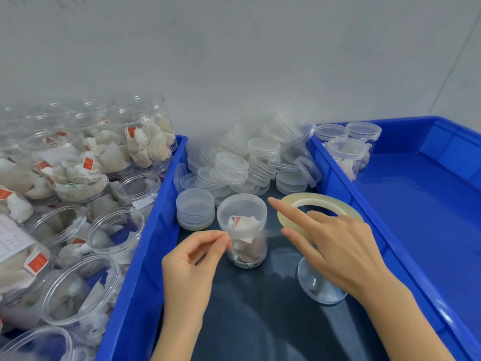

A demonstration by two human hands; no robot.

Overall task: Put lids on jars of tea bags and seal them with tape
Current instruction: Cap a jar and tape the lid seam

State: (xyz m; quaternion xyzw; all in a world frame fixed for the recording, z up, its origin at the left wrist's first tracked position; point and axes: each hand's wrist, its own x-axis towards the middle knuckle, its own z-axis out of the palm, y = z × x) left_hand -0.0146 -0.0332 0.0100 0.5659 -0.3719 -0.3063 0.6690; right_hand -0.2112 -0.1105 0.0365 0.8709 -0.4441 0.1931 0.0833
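Note:
A clear jar of tea bags (246,246) stands upright on the dark table between the two blue bins, with a lid (241,207) on top. A strip of clear tape (263,233) runs across the jar just below the lid. My left hand (194,259) pinches the strip's free end at the jar's left side. My right hand (335,246) holds the tape roll (316,200) to the right of the jar, index finger stretched out toward the lid.
A heap of loose clear lids (250,162) lies behind the jar, with a stack (195,208) to its left. One lid (318,287) lies under my right wrist. The left blue bin (145,243) holds several open filled jars (78,290). The right blue bin (421,204) holds lidded jars (347,155).

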